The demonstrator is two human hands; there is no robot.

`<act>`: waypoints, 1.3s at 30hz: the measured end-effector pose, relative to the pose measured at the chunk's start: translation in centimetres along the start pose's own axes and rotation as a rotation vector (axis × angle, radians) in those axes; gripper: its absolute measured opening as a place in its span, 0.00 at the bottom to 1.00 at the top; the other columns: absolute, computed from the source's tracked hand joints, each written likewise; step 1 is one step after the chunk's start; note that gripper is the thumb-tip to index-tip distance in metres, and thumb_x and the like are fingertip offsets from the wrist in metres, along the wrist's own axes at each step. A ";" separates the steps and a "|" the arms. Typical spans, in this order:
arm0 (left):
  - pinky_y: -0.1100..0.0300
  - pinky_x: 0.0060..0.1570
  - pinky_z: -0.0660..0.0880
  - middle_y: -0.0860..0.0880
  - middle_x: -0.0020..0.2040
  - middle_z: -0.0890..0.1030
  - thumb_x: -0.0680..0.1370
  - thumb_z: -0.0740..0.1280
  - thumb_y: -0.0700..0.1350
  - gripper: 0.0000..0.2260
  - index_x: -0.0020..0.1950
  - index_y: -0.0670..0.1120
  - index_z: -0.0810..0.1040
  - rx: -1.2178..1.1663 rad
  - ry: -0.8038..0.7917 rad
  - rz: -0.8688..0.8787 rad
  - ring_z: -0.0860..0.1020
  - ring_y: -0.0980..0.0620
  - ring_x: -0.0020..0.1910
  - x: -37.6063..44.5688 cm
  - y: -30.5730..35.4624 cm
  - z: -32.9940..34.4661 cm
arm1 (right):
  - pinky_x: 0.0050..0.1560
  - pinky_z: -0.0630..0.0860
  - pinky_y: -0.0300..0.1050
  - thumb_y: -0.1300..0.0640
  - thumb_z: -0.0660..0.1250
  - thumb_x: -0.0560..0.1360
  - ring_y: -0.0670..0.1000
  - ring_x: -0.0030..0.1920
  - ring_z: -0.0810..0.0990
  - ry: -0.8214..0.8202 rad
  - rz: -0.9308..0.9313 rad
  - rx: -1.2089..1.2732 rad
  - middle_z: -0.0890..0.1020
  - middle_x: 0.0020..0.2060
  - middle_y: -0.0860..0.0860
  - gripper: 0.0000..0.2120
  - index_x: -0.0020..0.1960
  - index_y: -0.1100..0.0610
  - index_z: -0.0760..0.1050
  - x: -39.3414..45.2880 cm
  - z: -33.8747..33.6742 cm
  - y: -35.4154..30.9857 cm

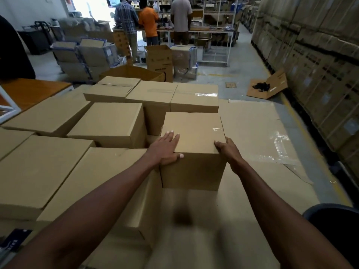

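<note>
Left fingers: my left hand (166,150) lies flat on the top of the box (194,129), thumb pressed to its near face, clamping the near-left corner.
Right fingers: my right hand (227,151) curls over the near-right top corner, gripping it.
Box: upright on a flattened cardboard sheet (252,129), just beside the other cartons (108,121).

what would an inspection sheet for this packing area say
surface: flattened cardboard sheets lie under the work
job's things: closed brown box, standing upright on the sheets
clutter: many closed cartons at left; torn carton scrap with black bits
grippers: left hand grips the box's top edge, fingers flat; right hand grips its right top corner
cables: nothing seen
surroundings: three people at the far end, stacked cartons along the right
</note>
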State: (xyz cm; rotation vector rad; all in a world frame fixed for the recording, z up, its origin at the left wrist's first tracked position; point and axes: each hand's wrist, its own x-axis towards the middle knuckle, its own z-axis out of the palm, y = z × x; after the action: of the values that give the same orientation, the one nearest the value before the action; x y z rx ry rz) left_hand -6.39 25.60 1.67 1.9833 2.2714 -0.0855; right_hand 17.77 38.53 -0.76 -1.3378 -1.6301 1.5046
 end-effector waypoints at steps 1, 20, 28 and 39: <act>0.47 0.80 0.48 0.42 0.84 0.44 0.82 0.57 0.66 0.41 0.84 0.46 0.42 -0.007 0.004 0.005 0.45 0.43 0.83 0.3 -0.1 0.0 | 0.61 0.80 0.54 0.49 0.67 0.81 0.52 0.57 0.82 0.008 -0.003 -0.004 0.82 0.60 0.51 0.19 0.70 0.53 0.72 0.3 0.0 -0.2; 0.50 0.80 0.50 0.46 0.85 0.48 0.82 0.61 0.62 0.38 0.85 0.49 0.47 -0.108 0.071 -0.016 0.48 0.48 0.83 1.4 -7.5 -0.9 | 0.68 0.75 0.55 0.44 0.65 0.83 0.53 0.64 0.77 -0.134 -0.081 -0.078 0.76 0.67 0.49 0.26 0.77 0.50 0.65 3.6 5.3 -2.9; 0.48 0.78 0.57 0.44 0.84 0.53 0.81 0.63 0.59 0.37 0.84 0.47 0.52 -0.102 0.037 -0.164 0.54 0.45 0.82 -1.5 -12.3 -1.6 | 0.70 0.74 0.61 0.35 0.71 0.75 0.54 0.69 0.76 -0.337 -0.081 -0.053 0.74 0.73 0.51 0.41 0.80 0.49 0.60 3.8 10.5 -3.4; 0.49 0.80 0.51 0.44 0.84 0.52 0.84 0.52 0.49 0.27 0.84 0.46 0.54 -0.264 0.089 -0.302 0.50 0.46 0.83 -4.7 -18.2 0.0 | 0.64 0.76 0.51 0.41 0.69 0.79 0.50 0.67 0.76 -0.390 -0.100 0.031 0.74 0.70 0.47 0.34 0.80 0.49 0.60 1.7 17.4 -3.5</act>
State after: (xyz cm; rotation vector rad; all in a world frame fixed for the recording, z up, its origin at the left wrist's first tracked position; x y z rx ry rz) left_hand -23.79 18.52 1.56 1.5373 2.4706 0.2665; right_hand 0.69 33.40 -1.81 -0.9707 -1.8658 1.8027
